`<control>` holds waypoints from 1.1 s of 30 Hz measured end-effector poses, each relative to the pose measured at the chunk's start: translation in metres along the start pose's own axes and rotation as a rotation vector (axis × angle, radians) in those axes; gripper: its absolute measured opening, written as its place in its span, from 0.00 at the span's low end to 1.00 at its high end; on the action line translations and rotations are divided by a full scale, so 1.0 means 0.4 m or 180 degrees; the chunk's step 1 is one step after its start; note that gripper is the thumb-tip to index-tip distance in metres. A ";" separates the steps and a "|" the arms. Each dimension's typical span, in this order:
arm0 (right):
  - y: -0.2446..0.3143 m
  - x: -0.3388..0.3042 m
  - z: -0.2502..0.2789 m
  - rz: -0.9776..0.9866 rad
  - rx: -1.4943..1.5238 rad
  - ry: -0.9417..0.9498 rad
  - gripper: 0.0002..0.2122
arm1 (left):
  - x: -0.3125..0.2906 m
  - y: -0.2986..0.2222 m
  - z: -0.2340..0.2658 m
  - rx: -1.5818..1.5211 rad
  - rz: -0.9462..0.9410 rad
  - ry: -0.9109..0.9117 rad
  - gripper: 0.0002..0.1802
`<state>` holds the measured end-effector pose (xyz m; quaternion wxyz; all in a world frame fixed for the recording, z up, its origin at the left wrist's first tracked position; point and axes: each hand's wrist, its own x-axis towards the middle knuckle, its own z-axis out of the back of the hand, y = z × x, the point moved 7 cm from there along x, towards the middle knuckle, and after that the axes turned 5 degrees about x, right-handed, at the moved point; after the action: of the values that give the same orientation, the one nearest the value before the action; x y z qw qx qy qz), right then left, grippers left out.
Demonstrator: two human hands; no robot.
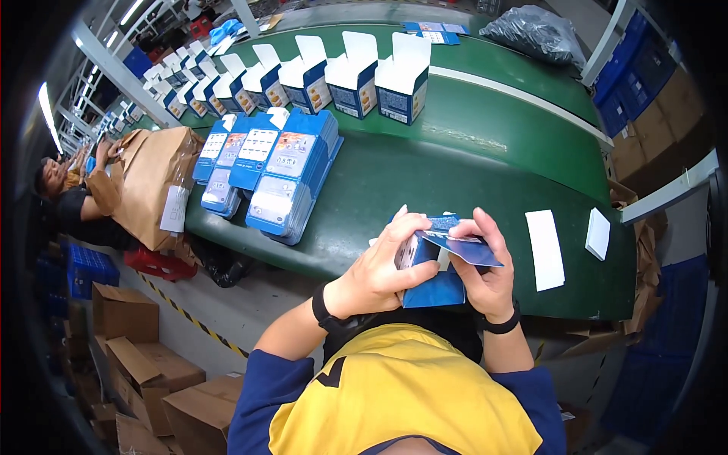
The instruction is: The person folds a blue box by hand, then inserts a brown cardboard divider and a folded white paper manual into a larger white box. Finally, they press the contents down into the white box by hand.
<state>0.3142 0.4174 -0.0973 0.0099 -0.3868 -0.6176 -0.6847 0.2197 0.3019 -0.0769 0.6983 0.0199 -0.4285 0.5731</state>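
You have one box [434, 293], blue with printed panels, between your two hands at the near edge of the green table [462, 174], directly in front of your chest. Whether its base touches the table cannot be told from this view.

Your left hand [388, 262] is partly closed on the box's left side: the fingers lie along the side and far edge, and the thumb presses across the near part. Your right hand [489, 277] is half curled at the right side, index finger and thumb about a blue flap [476, 252] that projects to the right. The box is open at this end. A black band sits on each of your wrists.

To your right on the table lie a long white slip [544, 250] and, farther right, a smaller white pad [597, 233]. To your left stand flat cartons [284, 178], blue and printed, in adjoining stacks. Beyond them a row of blue-and-white boxes [402, 98] stands upright with white lids raised, running off to the far left. A grey plastic bag [535, 34] rests at the far right. At left, a co-worker [76, 205] sits behind a large brown carton [152, 182].
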 end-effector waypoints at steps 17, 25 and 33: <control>0.037 0.041 -0.040 0.0108 -0.1323 0.0501 0.25 | -0.007 -0.001 0.023 -0.0354 -0.0030 -0.0122 0.41; 0.054 0.051 -0.055 0.0150 -0.2003 0.0696 0.24 | -0.009 0.002 0.026 -0.0414 0.0141 -0.0021 0.43; 0.049 0.054 -0.065 0.0277 -0.2296 0.0734 0.23 | -0.019 0.005 0.023 -0.0252 0.0211 -0.0051 0.43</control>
<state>0.2953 0.4007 -0.0674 -0.0285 -0.3117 -0.3147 -0.8961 0.2131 0.2919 -0.0766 0.6757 -0.0173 -0.4568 0.5783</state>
